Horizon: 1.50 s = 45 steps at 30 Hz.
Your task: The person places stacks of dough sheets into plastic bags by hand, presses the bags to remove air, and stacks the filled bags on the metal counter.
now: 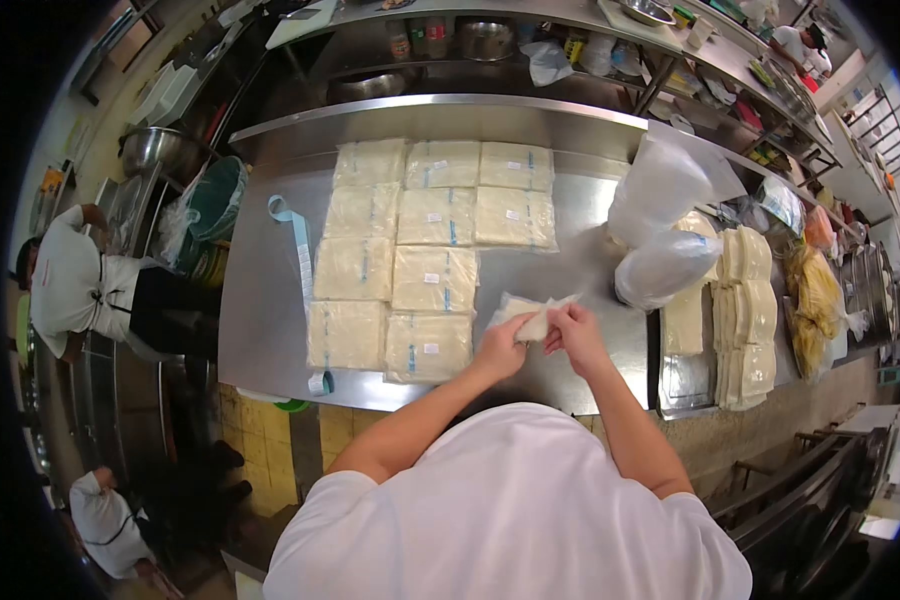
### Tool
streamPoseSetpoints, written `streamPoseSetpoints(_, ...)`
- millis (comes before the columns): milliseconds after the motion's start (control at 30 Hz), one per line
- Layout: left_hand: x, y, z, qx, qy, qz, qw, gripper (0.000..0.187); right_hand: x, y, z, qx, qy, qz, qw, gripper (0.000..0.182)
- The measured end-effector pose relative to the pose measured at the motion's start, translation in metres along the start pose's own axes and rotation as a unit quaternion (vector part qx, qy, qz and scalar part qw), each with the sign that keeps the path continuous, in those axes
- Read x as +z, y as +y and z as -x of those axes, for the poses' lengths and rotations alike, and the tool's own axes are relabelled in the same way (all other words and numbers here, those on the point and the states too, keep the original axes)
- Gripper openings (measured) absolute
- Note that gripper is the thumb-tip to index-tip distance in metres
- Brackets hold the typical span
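The plastic bag point(533, 326) of pale contents is grasped by the left hand point(505, 346) and pinched by the right hand point(576, 335).

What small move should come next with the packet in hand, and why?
Probably smoothing the packet flat: the left hand and right hand both grip it, and its wrapping looks crumpled, while the packs laid out alongside look flat.

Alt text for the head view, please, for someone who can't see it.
A person's left hand and right hand hold a pale item in clear plastic over a metal table. Rows of flat, pale packets lie to the left; puffed plastic bags and stacks of pale pieces are to the right.
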<state>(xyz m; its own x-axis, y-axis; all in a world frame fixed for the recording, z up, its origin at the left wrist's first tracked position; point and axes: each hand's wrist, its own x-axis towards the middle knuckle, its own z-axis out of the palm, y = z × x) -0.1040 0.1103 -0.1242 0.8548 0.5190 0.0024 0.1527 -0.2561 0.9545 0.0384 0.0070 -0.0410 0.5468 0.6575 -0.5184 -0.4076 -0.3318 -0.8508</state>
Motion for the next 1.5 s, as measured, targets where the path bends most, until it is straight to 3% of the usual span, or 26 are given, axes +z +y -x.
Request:
streamPoseSetpoints(33,-0.009,0.007,-0.006,-0.001,0.001,0.001,1.0,0.058,0.002,-0.014,-0.002,-0.032,-0.021,0.04,0.998,0.024)
streamPoseSetpoints(67,-0.018,0.014,-0.011,-0.095,-0.01,0.083,0.992,0.046,0.003,-0.025,-0.008,-0.031,-0.021,0.041,0.998,0.024)
streamPoseSetpoints(100,-0.027,0.022,-0.015,-0.187,-0.021,0.163,0.969,0.035,0.005,-0.035,-0.015,-0.229,0.023,0.23,0.946,0.028)
streamPoseSetpoints(133,-0.039,0.031,-0.016,-0.225,-0.065,0.281,0.931,0.037,0.006,-0.042,-0.022,-0.409,0.064,0.4,0.818,0.033)
streamPoseSetpoints(167,-0.046,0.035,-0.016,-0.225,-0.066,0.281,0.93,0.037,0.006,-0.046,-0.034,-0.408,0.064,0.401,0.818,0.033)
streamPoseSetpoints(233,-0.056,0.038,-0.016,-0.28,-0.168,0.523,0.787,0.051,0.014,-0.058,-0.049,-0.44,-0.01,0.426,0.791,0.04)
streamPoseSetpoints(267,-0.056,0.018,-0.017,-0.285,-0.216,0.55,0.754,0.061,0.014,-0.063,-0.052,-0.439,-0.01,0.427,0.791,0.04)
streamPoseSetpoints(300,-0.062,0.014,-0.014,-0.286,-0.217,0.551,0.754,0.061,0.022,-0.088,-0.039,-0.221,-0.119,0.467,0.848,0.039)
streamPoseSetpoints(333,-0.071,0.011,-0.012,-0.292,-0.227,0.61,0.701,0.063,0.029,-0.102,-0.034,0.011,-0.22,0.477,0.851,0.038)
streamPoseSetpoints(367,-0.08,0.007,-0.009,-0.297,-0.235,0.666,0.643,0.065,0.033,-0.101,-0.037,0.012,-0.219,0.477,0.851,0.038)
streamPoseSetpoints(467,-0.117,0.011,0.01,-0.335,-0.161,0.726,0.579,0.057,0.04,-0.088,-0.046,-0.005,-0.182,0.42,0.889,0.036)
streamPoseSetpoints(500,-0.124,-0.002,0.014,-0.336,-0.158,0.726,0.578,0.057,0.042,-0.08,-0.054,0.003,-0.121,0.355,0.927,0.033)
streamPoseSetpoints(533,-0.129,-0.018,0.017,-0.308,-0.133,0.71,0.619,0.052,0.046,-0.07,-0.062,0.011,-0.059,0.287,0.956,0.03)
streamPoseSetpoints(567,-0.133,-0.034,0.019,-0.28,-0.108,0.691,0.658,0.048,0.05,-0.06,-0.07,0.014,-0.062,0.286,0.956,0.03)
streamPoseSetpoints(600,-0.139,-0.042,0.013,-0.283,-0.106,0.69,0.657,0.048,0.055,-0.05,-0.079,-0.01,-0.047,0.224,0.974,0.026)
streamPoseSetpoints(633,-0.147,-0.047,0.0,-0.316,-0.061,0.609,0.725,0.043,0.06,-0.043,-0.088,-0.034,-0.03,0.161,0.986,0.022)
streamPoseSetpoints(667,-0.156,-0.052,-0.014,-0.343,-0.015,0.52,0.782,0.039,0.065,-0.038,-0.099,-0.033,-0.031,0.159,0.986,0.022)
streamPoseSetpoints(800,-0.2,-0.058,-0.082,-0.303,0.039,0.431,0.849,0.03,0.087,-0.039,-0.147,-0.087,-0.009,0.183,0.979,0.022)
streamPoseSetpoints(933,-0.256,-0.054,-0.161,-0.171,0.08,0.261,0.947,0.027,0.125,-0.095,-0.198,-0.163,0.015,0.112,0.98,0.025)
streamPoseSetpoints(1067,-0.289,-0.062,-0.226,-0.185,0.118,0.092,0.971,0.034,0.138,-0.117,-0.278,-0.18,0.02,0.127,0.975,0.032)
streamPoseSetpoints(1133,-0.29,-0.052,-0.237,-0.195,0.182,-0.137,0.954,0.044,0.14,-0.1,-0.318,-0.094,0.089,0.212,0.969,0.038)
streamPoseSetpoints(1167,-0.287,-0.051,-0.237,-0.196,0.182,-0.137,0.954,0.044,0.14,-0.094,-0.327,-0.093,0.088,0.212,0.969,0.038)
streamPoseSetpoints(1233,-0.274,-0.055,-0.226,-0.043,0.153,-0.34,0.927,0.051,0.148,-0.086,-0.33,-0.105,0.086,0.273,0.952,0.04)
streamPoseSetpoints(1267,-0.268,-0.057,-0.221,-0.045,0.154,-0.34,0.927,0.051,0.15,-0.083,-0.332,-0.104,0.084,0.273,0.953,0.04)
streamPoseSetpoints(1333,-0.257,-0.067,-0.214,-0.039,0.039,-0.403,0.914,0.053,0.151,-0.074,-0.335,-0.155,0.105,0.317,0.93,0.044)
streamPoseSetpoints(1500,-0.242,-0.067,-0.205,-0.015,0.035,-0.453,0.891,0.051,0.146,-0.059,-0.323,-0.196,0.143,0.164,0.956,0.041)
